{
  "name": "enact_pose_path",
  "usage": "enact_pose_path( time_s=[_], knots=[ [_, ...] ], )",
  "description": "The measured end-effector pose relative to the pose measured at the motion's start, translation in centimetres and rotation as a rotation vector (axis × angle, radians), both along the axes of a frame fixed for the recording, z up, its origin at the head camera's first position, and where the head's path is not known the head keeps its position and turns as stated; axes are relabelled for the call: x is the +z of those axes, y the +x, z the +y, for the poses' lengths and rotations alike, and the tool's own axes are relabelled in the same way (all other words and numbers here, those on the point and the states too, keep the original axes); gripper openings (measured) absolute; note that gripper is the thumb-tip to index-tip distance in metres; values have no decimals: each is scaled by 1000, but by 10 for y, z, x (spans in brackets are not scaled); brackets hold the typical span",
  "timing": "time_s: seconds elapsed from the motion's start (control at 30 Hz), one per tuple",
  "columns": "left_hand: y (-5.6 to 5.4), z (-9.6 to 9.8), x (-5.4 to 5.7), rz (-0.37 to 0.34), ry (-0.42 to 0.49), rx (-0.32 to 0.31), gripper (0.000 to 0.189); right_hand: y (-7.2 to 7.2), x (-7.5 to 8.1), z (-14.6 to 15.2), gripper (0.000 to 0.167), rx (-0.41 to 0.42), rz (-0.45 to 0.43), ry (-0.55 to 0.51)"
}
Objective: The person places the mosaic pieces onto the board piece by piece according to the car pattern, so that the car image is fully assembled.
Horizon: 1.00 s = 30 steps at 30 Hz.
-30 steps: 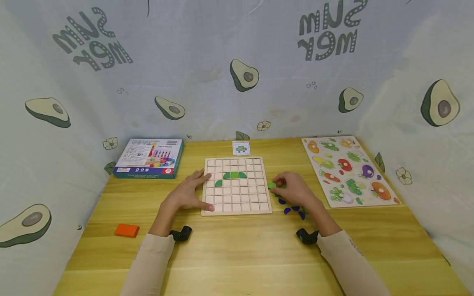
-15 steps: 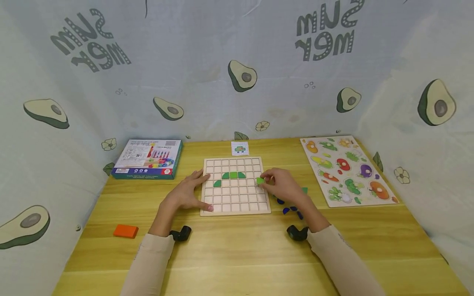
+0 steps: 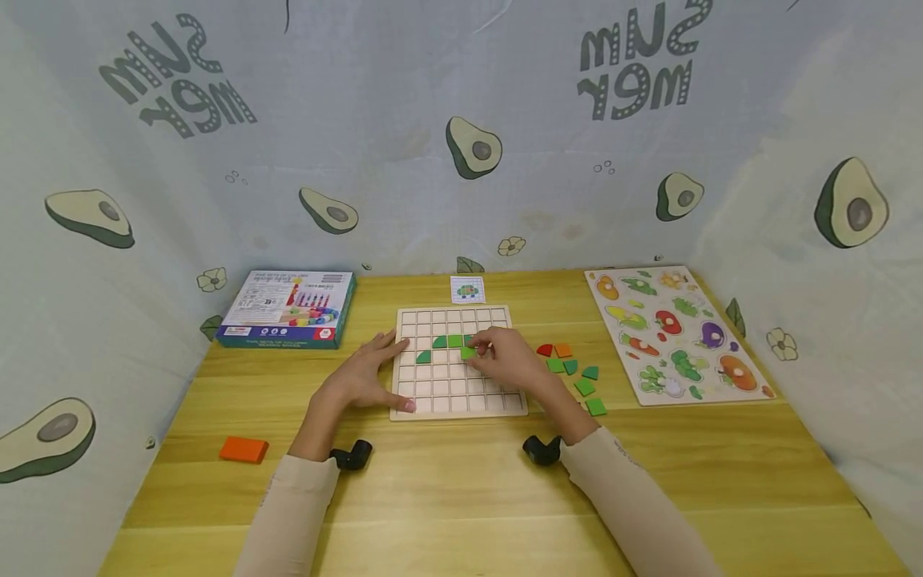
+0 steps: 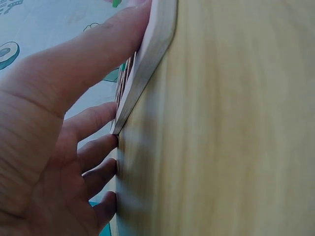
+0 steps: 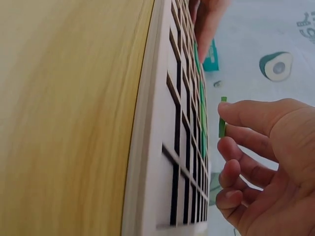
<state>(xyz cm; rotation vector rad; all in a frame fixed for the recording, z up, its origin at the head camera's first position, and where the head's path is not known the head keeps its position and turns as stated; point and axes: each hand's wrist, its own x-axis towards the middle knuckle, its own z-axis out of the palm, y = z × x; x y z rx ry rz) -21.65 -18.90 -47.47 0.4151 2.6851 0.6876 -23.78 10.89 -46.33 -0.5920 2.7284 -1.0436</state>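
Observation:
A pale wooden grid board (image 3: pixel 441 405) lies in the middle of the table. My left hand (image 3: pixel 363 373) rests at its left side, fingers spread along the edge and thumb on the near left corner. Between thumb and fingertip my right hand (image 3: pixel 508 358) pinches a green square tile (image 5: pixel 222 120), held just over the board. Set in the grid are a green square (image 3: pixel 455 341) and dark green quarter-round tiles (image 3: pixel 423 357); one of these is mostly hidden behind the right fingers.
Right of the board lie loose tiles: red (image 3: pixel 544 350), orange (image 3: pixel 563 350) and several green ones (image 3: pixel 585 387). A picture card (image 3: pixel 467 290) is behind the board. A box (image 3: pixel 288 311) and orange block (image 3: pixel 243 449) stand left; a vegetable puzzle (image 3: pixel 669 322) lies right.
My right hand has carried the green square tile left from the loose pieces to over the board's middle. Its forearm now covers the blue tiles. The left hand has stayed put.

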Motion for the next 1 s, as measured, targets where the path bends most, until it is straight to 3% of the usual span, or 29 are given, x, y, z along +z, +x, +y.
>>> enact_pose_path(
  time_s=[0.33,1.0],
  knots=[
    [-1,0,1,5,6,-13,120,-3,-3,-28,25,50,10,17],
    [-1,-1,1,3,17,-14,120,-7,-8,-48,23,20,11,26]
  ],
)
